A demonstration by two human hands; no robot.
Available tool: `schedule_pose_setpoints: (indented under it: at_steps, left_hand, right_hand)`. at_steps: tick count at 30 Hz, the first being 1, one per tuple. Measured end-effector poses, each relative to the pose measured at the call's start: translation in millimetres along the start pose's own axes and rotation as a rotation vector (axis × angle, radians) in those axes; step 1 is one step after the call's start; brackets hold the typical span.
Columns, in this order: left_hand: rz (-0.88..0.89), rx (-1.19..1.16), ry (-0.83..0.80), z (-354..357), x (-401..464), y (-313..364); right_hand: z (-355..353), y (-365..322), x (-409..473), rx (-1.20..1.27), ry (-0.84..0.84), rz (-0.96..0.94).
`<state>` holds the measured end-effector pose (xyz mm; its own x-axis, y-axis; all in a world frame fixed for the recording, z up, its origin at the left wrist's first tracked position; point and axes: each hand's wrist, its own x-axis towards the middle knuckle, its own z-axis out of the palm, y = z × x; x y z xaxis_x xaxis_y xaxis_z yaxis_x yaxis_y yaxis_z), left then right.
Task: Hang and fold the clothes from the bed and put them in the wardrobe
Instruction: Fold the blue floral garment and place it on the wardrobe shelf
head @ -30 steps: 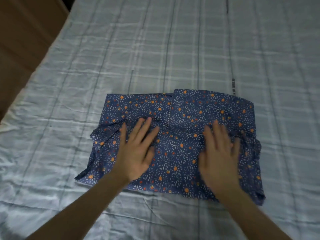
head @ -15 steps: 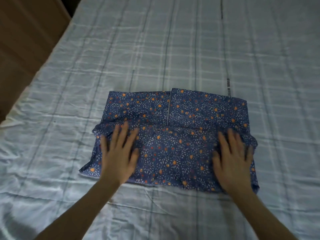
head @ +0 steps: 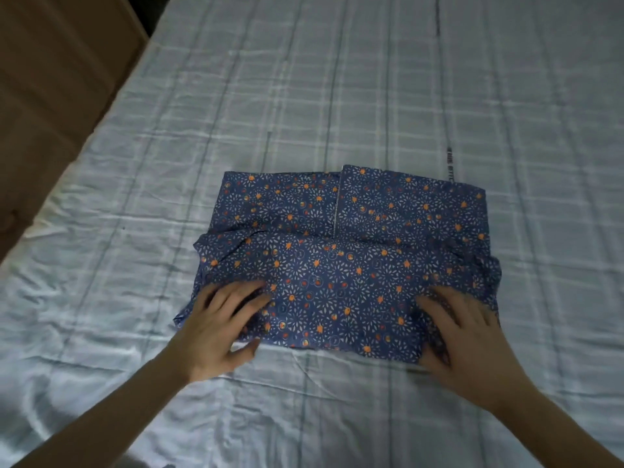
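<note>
Blue floral cloth, the folded garment (head: 344, 265) lies mid-bed (head: 337, 96), long axis running 9 to 3 o'clock, its zip (head: 338, 201) pointing to 12. Since a second ago both hands have slid from the middle back to its near corners: the left hand (head: 219, 329) at 7 o'clock, the right hand (head: 466, 336) at 5, fingers loosely curling at the hem. Smoothing looks finished; I judge another fold comes next.

I can read no words, numbers or brand marks anywhere before me, neither on the blue patterned garment (head: 351, 265) nor on the checked bedsheet (head: 337, 96).
</note>
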<state>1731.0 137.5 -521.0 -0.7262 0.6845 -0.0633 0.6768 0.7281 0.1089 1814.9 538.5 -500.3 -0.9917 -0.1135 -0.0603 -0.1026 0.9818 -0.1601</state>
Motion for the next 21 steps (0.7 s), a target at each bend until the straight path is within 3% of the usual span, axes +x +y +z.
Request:
schedule_pose_setpoints:
  at_steps: [3, 5, 11, 15, 21]
  left_hand:
    - [-0.026, 0.033, -0.155, -4.1, -18.3, -14.2]
    - [-0.023, 0.083, -0.208, -9.1, -20.4, -20.1]
    - [-0.085, 0.089, -0.259, -5.4, -1.1, -15.2]
    - [-0.096, 0.079, -0.188, -13.0, 26.0, -13.2]
    - [-0.059, 0.025, -0.198, -37.8, 18.0, -14.5]
  right_hand:
    - [6.6, 9.7, -20.8, -0.136, -0.298, -0.029]
    - [12.2, 16.3, -25.6, -0.172, -0.382, -0.059]
    - [17.1, 8.1, -10.5, -0.122, -0.233, -0.009]
    - [13.8, 5.0, -0.7, -0.134, -0.177, 0.013]
    - [-24.7, 5.7, 3.6, -0.109, -0.249, -0.017]
